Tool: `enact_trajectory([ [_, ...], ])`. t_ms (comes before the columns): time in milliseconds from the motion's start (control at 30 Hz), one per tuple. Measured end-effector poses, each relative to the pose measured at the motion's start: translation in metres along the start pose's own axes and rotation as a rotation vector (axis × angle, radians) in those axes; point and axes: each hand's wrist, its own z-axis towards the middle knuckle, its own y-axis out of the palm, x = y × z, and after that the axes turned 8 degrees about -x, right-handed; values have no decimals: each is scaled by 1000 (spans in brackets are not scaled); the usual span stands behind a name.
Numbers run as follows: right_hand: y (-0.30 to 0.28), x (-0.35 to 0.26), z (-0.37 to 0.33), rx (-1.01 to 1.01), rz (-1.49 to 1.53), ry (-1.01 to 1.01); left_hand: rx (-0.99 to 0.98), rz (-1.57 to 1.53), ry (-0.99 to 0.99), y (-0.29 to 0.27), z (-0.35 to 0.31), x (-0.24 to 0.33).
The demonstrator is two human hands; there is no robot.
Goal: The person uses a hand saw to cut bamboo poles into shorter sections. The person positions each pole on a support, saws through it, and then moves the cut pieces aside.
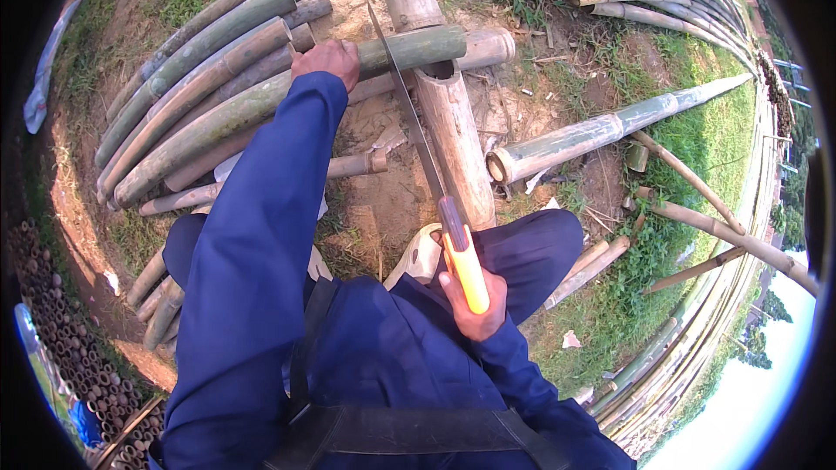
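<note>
Left hand (pixel 326 61) clamped down on long green bamboo pole (pixel 261 104), pinning it across thick tan bamboo log (pixel 453 130) on bare dirt. Right hand (pixel 475 300) wrapped tight round orange handle of long-bladed handsaw (pixel 418 135). Pole axis runs left-right ahead of knees; saw blade crosses it roughly square, just right of left hand. Cut end pokes out past blade. Left hand way closer to pole.

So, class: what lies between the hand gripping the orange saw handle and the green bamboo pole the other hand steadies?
In the head view, the saw's long blade spans it, from the right hand up to the green bamboo pole, running alongside a pale bamboo log. The left hand holds the pole.
</note>
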Motion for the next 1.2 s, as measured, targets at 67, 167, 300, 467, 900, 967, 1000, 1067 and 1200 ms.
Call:
enact_trajectory([
  [67,-9,-9,-11,-14,-68,-20,9,-13,-9,2,0,2],
  [167,1,11,35,-17,21,24,42,5,25,1,1,3],
  [300,35,27,141,-2,17,-103,57,-13,59,9,10,2],
  [467,13,13,54,-22,57,53,46,-47,7,-8,6,-2],
  [900,21,37,99,-16,165,126,48,-21,127,-5,-10,4],
  [967,8,14,57,-85,97,143,76,-37,92,-9,3,-4],
  [1000,2,5,29,-79,82,136,86,-46,60,-5,0,-7],
  [1067,-12,-5,-19,-71,-14,133,111,-65,31,5,0,-6],
  [1200,-5,-10,12,-16,-55,94,86,-39,62,-2,2,3],
])
